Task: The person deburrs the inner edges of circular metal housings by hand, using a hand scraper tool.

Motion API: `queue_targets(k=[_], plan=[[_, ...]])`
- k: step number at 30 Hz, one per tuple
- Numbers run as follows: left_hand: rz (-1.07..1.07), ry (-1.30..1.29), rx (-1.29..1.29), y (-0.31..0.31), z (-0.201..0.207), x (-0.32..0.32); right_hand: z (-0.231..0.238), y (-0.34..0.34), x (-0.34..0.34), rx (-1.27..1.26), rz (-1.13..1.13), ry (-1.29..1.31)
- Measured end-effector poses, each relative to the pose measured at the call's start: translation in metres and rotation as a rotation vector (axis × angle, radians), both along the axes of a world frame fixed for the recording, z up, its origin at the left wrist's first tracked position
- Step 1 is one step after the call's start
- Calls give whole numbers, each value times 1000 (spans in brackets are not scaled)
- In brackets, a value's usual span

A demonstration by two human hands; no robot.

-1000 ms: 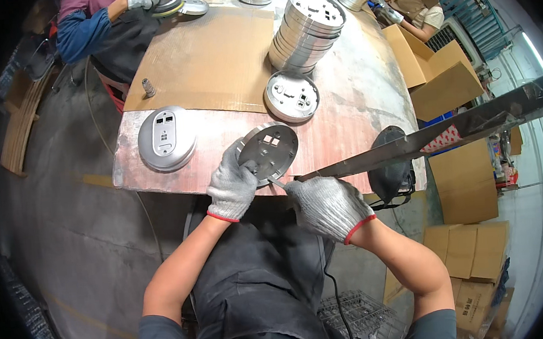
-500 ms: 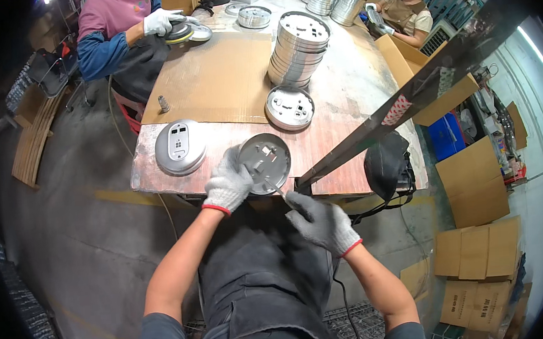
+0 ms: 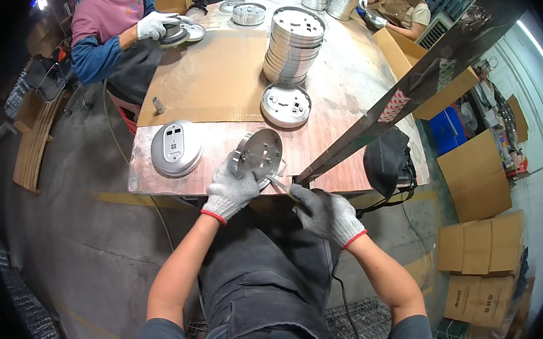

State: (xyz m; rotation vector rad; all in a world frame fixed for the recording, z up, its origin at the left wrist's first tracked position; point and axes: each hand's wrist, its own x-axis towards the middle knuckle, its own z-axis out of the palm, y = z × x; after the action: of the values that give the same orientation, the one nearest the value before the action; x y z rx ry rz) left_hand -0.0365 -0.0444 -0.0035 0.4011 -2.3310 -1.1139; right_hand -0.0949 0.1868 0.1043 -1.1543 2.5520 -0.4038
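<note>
Gloved in grey and white knit, my left hand (image 3: 233,183) grips the near left rim of a round, shallow metal housing (image 3: 264,151). This housing is tilted at the table's front edge, its hollow inside with small cut-outs toward me. My right hand (image 3: 329,214), gloved alike, closes around a slim hand tool with a thin metal shaft (image 3: 277,181). The shaft's tip meets or nearly meets the lower rim; its exact kind is too small to tell. Left of my hands, a similar housing (image 3: 189,165) lies with its slotted oval plate up. Another open housing (image 3: 286,105) rests farther back.
Behind stands a tall stack of metal housings (image 3: 291,60) beside a cardboard sheet (image 3: 214,73). A dark metal post (image 3: 357,138) slants up on the right, near a black bag (image 3: 386,164). Two co-workers handle housings across the wooden table (image 3: 348,101).
The housing in my left hand has tipped more onto its edge, showing its outer rim. My right hand has shifted slightly right with the tool. The far-right co-worker's hands have moved.
</note>
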Motion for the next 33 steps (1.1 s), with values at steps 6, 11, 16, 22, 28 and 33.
queue_targets(k=[6,11,16,22,28,33], plan=[[145,-100,253,7,6,-2,15,-3,-9,-68,63,8],[157,-83,182,12,9,0,19,-10,-24,-38,140,-52],[55,-19,294,7,0,5,35,-24,-20,14,189,3],[147,-178,266,2,17,-4,25,-20,-13,141,165,66],[186,-597,51,-13,29,-17,-23,-3,9,-63,74,148],[180,-601,102,-2,33,-12,-51,6,8,-234,-26,107]])
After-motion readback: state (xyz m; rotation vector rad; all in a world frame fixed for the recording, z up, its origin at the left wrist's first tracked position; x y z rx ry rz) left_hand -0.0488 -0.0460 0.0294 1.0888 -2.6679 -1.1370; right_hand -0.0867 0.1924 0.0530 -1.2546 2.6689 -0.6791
